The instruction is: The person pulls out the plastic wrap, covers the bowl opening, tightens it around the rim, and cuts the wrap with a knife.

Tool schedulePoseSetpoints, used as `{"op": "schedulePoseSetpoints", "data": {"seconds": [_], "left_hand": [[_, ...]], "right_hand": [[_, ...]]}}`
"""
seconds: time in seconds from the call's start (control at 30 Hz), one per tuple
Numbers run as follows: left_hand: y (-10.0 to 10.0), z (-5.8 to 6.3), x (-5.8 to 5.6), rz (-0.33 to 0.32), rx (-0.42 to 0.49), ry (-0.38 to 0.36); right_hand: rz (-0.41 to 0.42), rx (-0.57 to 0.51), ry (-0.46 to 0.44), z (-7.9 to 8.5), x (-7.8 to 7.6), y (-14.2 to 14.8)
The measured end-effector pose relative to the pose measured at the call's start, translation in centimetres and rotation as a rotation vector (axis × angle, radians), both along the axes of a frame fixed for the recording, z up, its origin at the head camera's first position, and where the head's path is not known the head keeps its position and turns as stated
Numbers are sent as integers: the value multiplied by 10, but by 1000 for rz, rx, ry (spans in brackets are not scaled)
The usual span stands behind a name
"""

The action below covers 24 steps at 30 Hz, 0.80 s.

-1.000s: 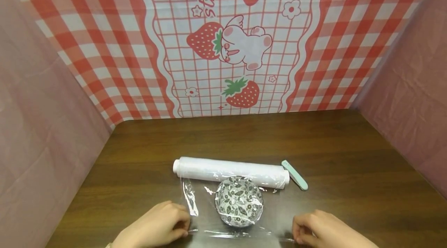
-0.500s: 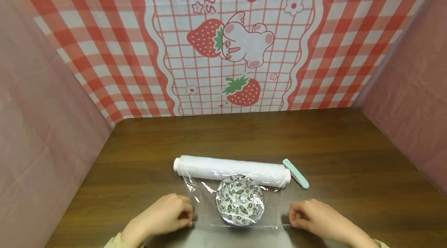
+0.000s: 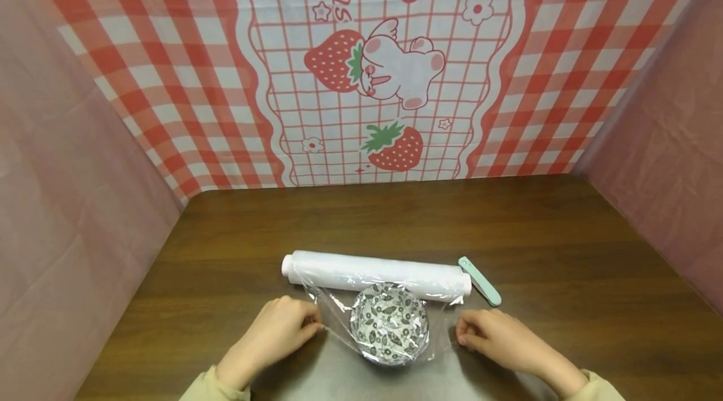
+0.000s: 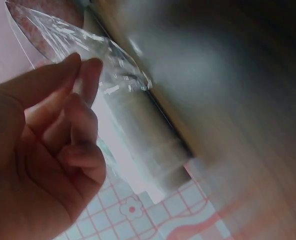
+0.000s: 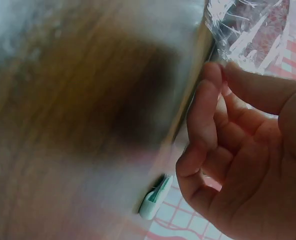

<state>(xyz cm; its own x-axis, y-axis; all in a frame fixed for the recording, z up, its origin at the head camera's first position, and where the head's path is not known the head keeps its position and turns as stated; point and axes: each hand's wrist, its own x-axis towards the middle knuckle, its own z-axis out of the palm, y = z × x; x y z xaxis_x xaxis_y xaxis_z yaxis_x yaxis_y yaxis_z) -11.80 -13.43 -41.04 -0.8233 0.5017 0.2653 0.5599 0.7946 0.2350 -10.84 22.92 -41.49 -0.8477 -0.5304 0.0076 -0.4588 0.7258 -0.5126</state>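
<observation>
A white bowl with dark leaf and flower prints (image 3: 390, 324) stands on the table, with clear cling film (image 3: 339, 319) stretched over it. The film runs from a white cling film roll (image 3: 375, 272) lying just behind the bowl. On the bowl's left my left hand (image 3: 282, 329) pinches a corner of the film between thumb and forefinger. My right hand (image 3: 497, 338) pinches the opposite corner on the right. Both wrist views show the wrinkled film leaving the fingertips; the left wrist view also has the roll (image 4: 143, 140).
A mint green folding knife (image 3: 480, 282) lies by the roll's right end, also seen as a pale green handle (image 5: 155, 200) in the right wrist view. The brown wooden table (image 3: 237, 225) ends at a strawberry-print checked cloth (image 3: 203, 106). Pink cloth (image 3: 73, 187) hangs at both sides.
Both hands have moved away from the person, toward the roll, and inward toward the bowl. The film's near edge has come back with them to the bowl's near rim. Bowl, roll and knife stay put.
</observation>
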Motion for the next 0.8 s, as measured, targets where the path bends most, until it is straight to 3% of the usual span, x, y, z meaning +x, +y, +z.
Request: {"op": "schedulePoseSetpoints", "data": {"seconds": [0.17,0.33,0.5,0.8], "left_hand": [[10,1,0,131,59,-12],[19,3,1,204,101,-35],[25,4,-1,230,118,-25],[28,5,0,200,123,-39]], "right_hand": [[-100,61,3,1,-2,-7],[-140,77,-11,1,-3,-13],[-147,69,-20,3,-6,-18],[-121,45,-55,4,-13,-19]]}}
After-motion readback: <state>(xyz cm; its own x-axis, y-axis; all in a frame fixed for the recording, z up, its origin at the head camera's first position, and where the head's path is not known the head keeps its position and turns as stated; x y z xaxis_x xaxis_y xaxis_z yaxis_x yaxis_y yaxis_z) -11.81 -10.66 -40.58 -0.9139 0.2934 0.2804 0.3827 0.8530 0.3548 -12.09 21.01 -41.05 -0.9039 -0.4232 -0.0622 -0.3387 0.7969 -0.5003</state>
